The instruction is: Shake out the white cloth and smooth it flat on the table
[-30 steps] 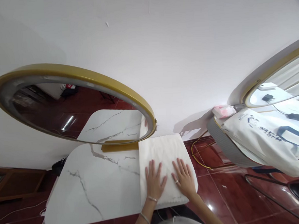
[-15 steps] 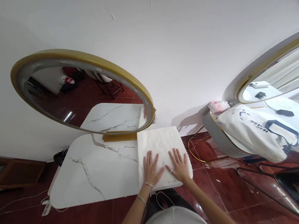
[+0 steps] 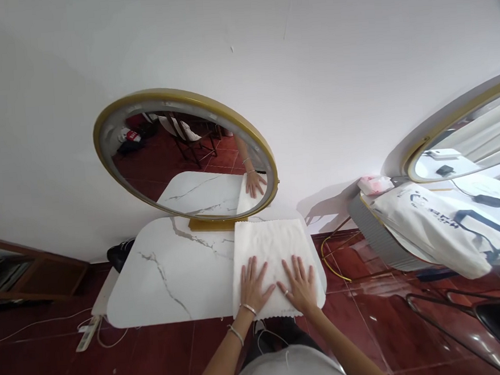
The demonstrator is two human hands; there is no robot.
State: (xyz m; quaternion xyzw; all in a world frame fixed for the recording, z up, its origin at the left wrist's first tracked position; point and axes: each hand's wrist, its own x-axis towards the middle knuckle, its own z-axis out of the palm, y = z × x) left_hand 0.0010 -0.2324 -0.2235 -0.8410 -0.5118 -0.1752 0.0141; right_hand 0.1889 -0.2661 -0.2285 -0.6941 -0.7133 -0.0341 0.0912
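Observation:
A white cloth (image 3: 275, 240) with scalloped edges lies flat over the right end of the marble-patterned table (image 3: 171, 279), with faint wrinkles across it. My left hand (image 3: 253, 287) presses palm down on the cloth's left half, fingers spread. On its right half rests my right hand (image 3: 300, 284), also flat with fingers apart and a ring on one finger. Neither hand grips anything. The cloth's near edge reaches the table's front edge, close to my body.
A round gold-framed mirror (image 3: 188, 157) stands at the table's back on a gold base (image 3: 212, 224). To the right, a second table holds a white printed bag (image 3: 432, 220) and a tissue pack (image 3: 375, 184). A power strip (image 3: 88, 334) and cables lie at lower left.
The cloth has slid a little toward me under both flat hands, uncovering a strip of table behind it. My view has turned left, and a hand now shows in the mirror.

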